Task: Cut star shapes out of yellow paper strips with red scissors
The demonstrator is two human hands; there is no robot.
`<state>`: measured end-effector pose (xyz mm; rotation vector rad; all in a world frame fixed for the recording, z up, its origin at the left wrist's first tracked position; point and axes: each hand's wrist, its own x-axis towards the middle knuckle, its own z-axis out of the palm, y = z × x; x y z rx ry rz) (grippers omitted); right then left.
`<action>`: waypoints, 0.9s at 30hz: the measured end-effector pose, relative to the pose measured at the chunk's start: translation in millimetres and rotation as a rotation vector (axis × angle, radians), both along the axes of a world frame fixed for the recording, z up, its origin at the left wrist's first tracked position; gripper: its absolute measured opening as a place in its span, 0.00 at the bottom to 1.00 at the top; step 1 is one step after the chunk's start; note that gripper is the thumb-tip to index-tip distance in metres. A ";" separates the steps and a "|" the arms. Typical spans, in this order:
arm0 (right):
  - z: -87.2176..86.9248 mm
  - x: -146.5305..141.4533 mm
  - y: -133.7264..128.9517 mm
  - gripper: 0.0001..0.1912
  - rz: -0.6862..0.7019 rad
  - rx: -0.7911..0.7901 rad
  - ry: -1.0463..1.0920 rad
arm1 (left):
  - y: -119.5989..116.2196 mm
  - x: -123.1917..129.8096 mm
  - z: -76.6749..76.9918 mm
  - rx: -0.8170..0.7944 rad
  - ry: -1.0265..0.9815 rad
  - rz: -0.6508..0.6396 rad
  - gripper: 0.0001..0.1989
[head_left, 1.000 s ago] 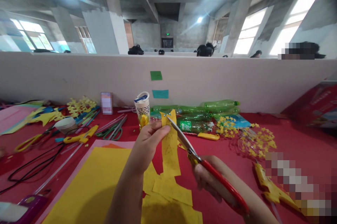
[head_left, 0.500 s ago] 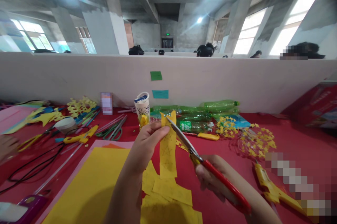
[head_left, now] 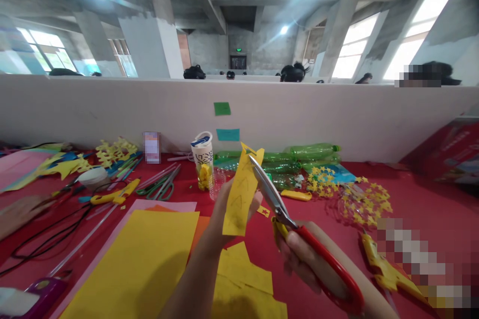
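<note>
My left hand (head_left: 220, 206) is behind a yellow paper strip (head_left: 239, 194) and grips it, with the fingers partly hidden. Faint star outlines are drawn down the strip, and its top edge is notched. From the right, scissors (head_left: 270, 193) with red and yellow handles point up-left, their blades at the strip's upper part. My right hand (head_left: 301, 254) is closed around the handles. Below the strip lie loose yellow paper pieces (head_left: 247, 279) on the red tablecloth. A large yellow sheet (head_left: 130, 259) rests to the left of my left forearm.
Green plastic bottles (head_left: 314, 150) and a white cup (head_left: 202, 154) stand along the white partition (head_left: 112, 109). Yellow star cut-outs (head_left: 366, 204) and a yellow glue gun (head_left: 385, 269) lie right. Left are green-handled scissors (head_left: 164, 189), another yellow glue gun (head_left: 116, 194) and another person's hand (head_left: 22, 214).
My left hand has turned and moved behind the strip, which now leans and sits slightly higher and to the right. The scissors have shifted slightly right. The other person's hand has moved further in.
</note>
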<state>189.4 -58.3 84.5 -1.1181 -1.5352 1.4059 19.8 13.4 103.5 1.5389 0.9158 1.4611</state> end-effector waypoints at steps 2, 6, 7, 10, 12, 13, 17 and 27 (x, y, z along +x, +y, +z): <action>1.6 -1.1 -0.2 0.30 -0.080 -0.020 -0.075 | -7.1 -1.8 2.3 0.059 0.117 -0.038 0.06; 3.1 -4.8 0.8 0.29 -0.148 -0.042 -0.179 | -18.9 -4.0 7.5 0.139 0.070 -0.030 0.13; 3.1 -5.5 1.3 0.28 -0.142 -0.038 -0.190 | -20.1 -2.8 7.6 0.133 0.042 -0.009 0.15; 2.9 -5.7 2.6 0.25 -0.063 -0.016 -0.220 | -18.7 2.9 6.0 0.101 -0.120 0.116 0.19; 2.9 -4.7 3.4 0.23 -0.013 -0.003 -0.258 | -14.6 5.2 5.0 0.073 -0.281 0.187 0.18; 2.9 -4.3 3.6 0.22 0.003 0.003 -0.279 | -12.3 5.2 4.7 0.056 -0.333 0.198 0.17; 4.2 -4.5 4.6 0.22 0.023 0.026 -0.330 | -5.1 -0.4 4.9 0.002 -0.383 0.223 0.12; 19.8 0.8 5.4 0.31 0.077 0.087 -0.340 | -8.6 -10.7 6.7 -0.037 -0.387 0.177 0.12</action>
